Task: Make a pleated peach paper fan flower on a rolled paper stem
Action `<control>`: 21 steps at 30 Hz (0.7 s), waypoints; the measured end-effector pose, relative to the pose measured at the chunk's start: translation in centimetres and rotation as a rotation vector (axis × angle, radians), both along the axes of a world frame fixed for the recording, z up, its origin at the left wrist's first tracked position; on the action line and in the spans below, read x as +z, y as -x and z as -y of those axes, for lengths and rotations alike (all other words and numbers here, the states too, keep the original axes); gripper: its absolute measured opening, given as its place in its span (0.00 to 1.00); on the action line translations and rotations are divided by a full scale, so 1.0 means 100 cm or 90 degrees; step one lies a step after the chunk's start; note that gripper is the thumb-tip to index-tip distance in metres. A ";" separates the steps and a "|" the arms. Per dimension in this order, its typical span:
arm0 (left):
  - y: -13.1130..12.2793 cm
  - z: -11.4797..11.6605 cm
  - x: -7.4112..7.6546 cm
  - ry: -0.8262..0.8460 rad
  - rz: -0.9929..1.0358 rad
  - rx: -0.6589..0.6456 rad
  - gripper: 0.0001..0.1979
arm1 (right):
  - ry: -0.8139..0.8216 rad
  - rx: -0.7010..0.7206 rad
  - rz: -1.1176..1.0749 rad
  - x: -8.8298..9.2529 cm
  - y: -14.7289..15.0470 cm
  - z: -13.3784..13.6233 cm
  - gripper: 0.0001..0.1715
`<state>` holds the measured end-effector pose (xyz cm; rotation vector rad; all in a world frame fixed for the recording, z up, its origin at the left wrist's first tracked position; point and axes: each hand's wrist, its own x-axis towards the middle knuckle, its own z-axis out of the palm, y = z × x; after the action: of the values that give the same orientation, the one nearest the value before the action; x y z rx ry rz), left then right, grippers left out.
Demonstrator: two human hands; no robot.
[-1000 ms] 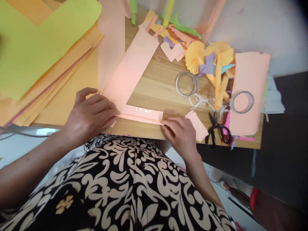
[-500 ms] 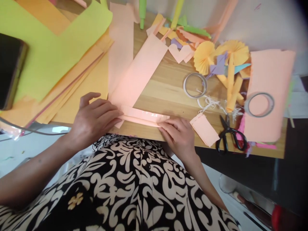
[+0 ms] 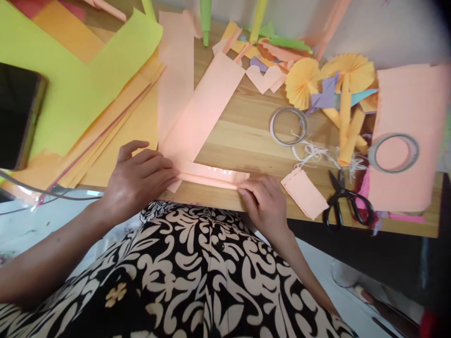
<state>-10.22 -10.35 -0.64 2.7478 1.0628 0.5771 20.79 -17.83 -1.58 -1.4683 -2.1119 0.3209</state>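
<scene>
Near the table's front edge lies a narrow peach paper strip (image 3: pixel 214 178), rolled along its near side, with a shiny band like clear tape on its far side. My left hand (image 3: pixel 143 173) presses the strip's left end, fingers bent and close together, the index finger raised. At the right end, my right hand (image 3: pixel 266 199) pinches the roll between thumb and fingers. Beyond the strip, larger peach paper sheets (image 3: pixel 206 105) lie flat, partly under my left fingertips. To the right of my right hand is a small stack of peach paper pieces (image 3: pixel 305 193).
Black scissors (image 3: pixel 347 202) and two tape rolls (image 3: pixel 288 126) lie to the right. Yellow paper fans (image 3: pixel 303 83) and scraps are heaped at the back. On the left are a phone (image 3: pixel 21 115), green paper (image 3: pixel 88 80) and a cable (image 3: pixel 52 192).
The view has shifted slightly, so things at the right appear farther right. Both hands stay on the strip; the right fingers have moved slightly at its end.
</scene>
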 end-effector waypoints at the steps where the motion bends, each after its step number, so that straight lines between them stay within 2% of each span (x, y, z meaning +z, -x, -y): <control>1: 0.001 0.000 0.000 0.005 0.004 0.000 0.10 | 0.007 -0.002 -0.004 0.001 0.000 0.000 0.04; 8: 0.003 -0.001 -0.002 -0.003 0.018 -0.011 0.09 | 0.029 -0.030 -0.006 0.004 0.001 -0.003 0.06; 11: 0.000 -0.003 0.000 0.030 0.040 0.005 0.07 | 0.024 -0.040 -0.003 0.005 0.001 -0.005 0.05; 15: -0.008 -0.006 0.007 0.082 0.055 0.043 0.10 | 0.016 -0.060 -0.013 0.006 0.002 -0.008 0.05; 21: -0.010 -0.007 0.008 0.067 0.036 0.039 0.12 | 0.018 -0.075 -0.003 0.005 0.002 -0.009 0.05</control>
<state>-9.22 -9.67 0.20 2.6020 1.1342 0.5862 20.55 -16.93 -1.08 -1.5997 -2.0139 0.3108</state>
